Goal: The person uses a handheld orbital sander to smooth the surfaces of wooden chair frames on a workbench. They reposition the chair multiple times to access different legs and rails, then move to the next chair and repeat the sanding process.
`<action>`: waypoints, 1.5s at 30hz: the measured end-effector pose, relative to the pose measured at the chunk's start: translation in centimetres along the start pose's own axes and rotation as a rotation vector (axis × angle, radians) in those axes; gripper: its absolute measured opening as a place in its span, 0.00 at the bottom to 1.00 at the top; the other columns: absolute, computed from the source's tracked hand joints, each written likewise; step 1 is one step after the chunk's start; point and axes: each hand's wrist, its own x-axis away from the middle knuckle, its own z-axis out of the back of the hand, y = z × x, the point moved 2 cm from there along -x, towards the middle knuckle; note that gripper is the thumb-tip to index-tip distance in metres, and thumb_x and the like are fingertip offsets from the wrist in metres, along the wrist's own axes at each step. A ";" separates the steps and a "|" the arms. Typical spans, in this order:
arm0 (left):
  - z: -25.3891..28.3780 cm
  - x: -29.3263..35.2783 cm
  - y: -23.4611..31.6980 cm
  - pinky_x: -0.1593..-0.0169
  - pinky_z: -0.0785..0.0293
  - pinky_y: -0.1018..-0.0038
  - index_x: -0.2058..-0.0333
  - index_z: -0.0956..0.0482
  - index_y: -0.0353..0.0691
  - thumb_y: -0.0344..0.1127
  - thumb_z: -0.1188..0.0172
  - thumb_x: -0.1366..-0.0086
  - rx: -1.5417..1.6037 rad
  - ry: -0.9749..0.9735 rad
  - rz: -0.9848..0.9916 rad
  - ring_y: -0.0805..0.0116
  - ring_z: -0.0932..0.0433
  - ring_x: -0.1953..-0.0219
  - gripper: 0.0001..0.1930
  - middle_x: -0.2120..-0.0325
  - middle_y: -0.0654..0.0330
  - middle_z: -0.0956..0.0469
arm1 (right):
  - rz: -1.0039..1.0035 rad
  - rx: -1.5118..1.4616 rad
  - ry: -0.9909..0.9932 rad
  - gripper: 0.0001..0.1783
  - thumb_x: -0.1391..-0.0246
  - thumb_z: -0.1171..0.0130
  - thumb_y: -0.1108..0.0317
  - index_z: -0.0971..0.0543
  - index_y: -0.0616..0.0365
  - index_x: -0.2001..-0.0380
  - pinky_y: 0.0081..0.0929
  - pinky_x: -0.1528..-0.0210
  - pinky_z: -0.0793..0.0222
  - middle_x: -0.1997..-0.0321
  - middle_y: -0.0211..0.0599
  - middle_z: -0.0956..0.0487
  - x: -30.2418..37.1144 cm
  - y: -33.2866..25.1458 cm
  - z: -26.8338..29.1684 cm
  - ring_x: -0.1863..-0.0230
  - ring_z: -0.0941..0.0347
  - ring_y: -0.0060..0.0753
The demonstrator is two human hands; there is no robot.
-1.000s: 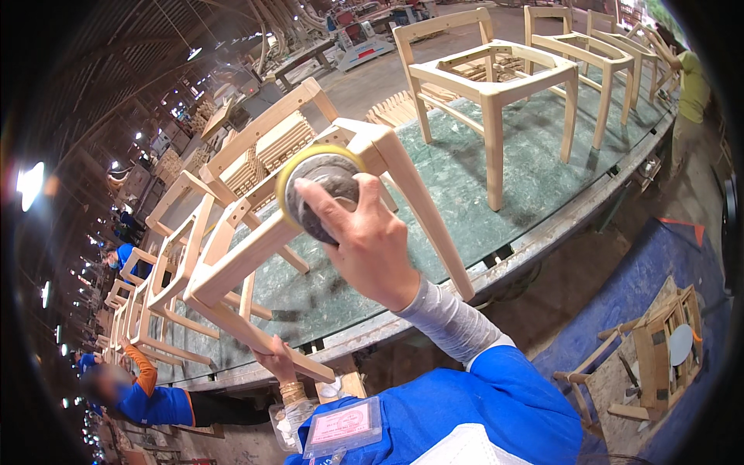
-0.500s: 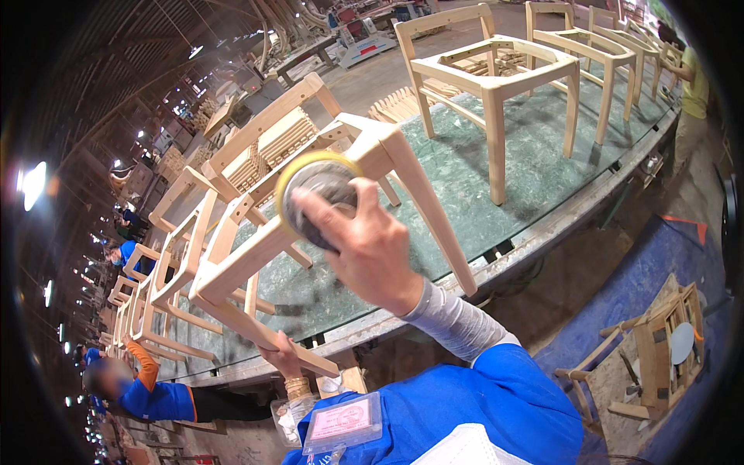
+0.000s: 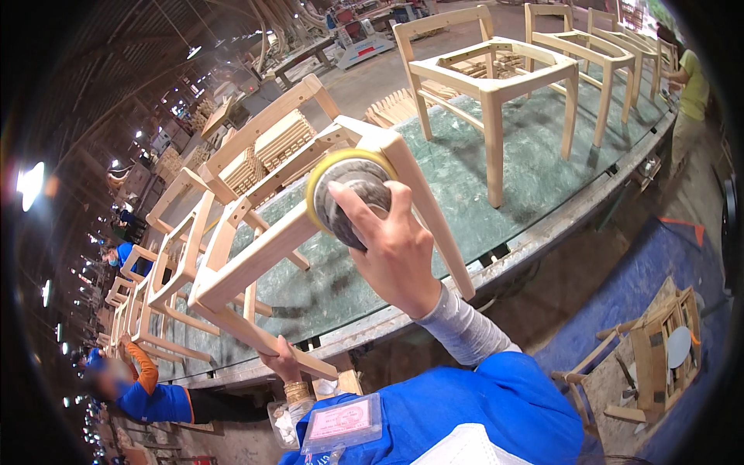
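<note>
A round hand sander (image 3: 353,194), dark grey with a yellow rim, is gripped by my right hand (image 3: 394,252). Its disc faces the front rail of a pale wooden chair frame (image 3: 252,263), close to the corner above the right front leg. The chair frame has no seat panel and stands tilted on the green tabletop (image 3: 457,232). Lower down, my left hand (image 3: 280,360) is wrapped round the chair's left front leg. The sander covers part of the rail and corner.
More pale chair frames (image 3: 488,85) line the table on the right, and others (image 3: 167,287) on the left. A person in blue (image 3: 159,395) works at the left; one in a yellow-green shirt (image 3: 694,89) stands far right. A wooden structure (image 3: 659,349) stands by blue sheeting at lower right.
My right hand has slid the sander to the right along the front rail, toward the corner. My left hand stays on the chair leg.
</note>
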 end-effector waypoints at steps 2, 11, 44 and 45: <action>0.7 -0.1 -0.7 0.77 0.26 0.74 0.50 0.41 0.34 0.25 0.44 0.44 -0.010 0.012 0.019 0.70 0.29 0.78 0.23 0.68 0.55 0.31 | 0.019 -0.018 0.016 0.42 0.70 0.33 0.76 0.30 0.33 0.46 0.33 0.72 0.27 0.56 0.44 0.37 -0.4 -0.1 0.1 0.66 0.25 0.42; -2.0 -0.3 2.1 0.77 0.26 0.74 0.50 0.39 0.34 0.26 0.45 0.45 0.015 0.020 -0.061 0.70 0.29 0.78 0.23 0.69 0.57 0.32 | -0.099 -0.080 -0.101 0.42 0.69 0.33 0.75 0.31 0.34 0.45 0.36 0.67 0.26 0.54 0.46 0.37 2.4 1.4 0.9 0.65 0.25 0.47; -6.9 -16.1 7.5 0.82 0.29 0.74 0.62 0.33 0.30 0.25 0.44 0.50 -0.109 -0.084 0.042 0.69 0.29 0.85 0.15 0.80 0.59 0.29 | 0.008 -0.054 -0.063 0.43 0.67 0.32 0.73 0.34 0.33 0.43 0.41 0.66 0.27 0.53 0.49 0.36 -2.5 2.1 -4.5 0.66 0.25 0.53; -6.3 -15.5 7.3 0.82 0.30 0.74 0.61 0.33 0.30 0.25 0.44 0.50 -0.120 -0.076 0.046 0.69 0.29 0.86 0.15 0.80 0.58 0.29 | 0.019 -0.046 -0.043 0.42 0.66 0.32 0.73 0.33 0.34 0.44 0.41 0.64 0.27 0.53 0.49 0.35 -3.9 1.8 -4.9 0.63 0.26 0.53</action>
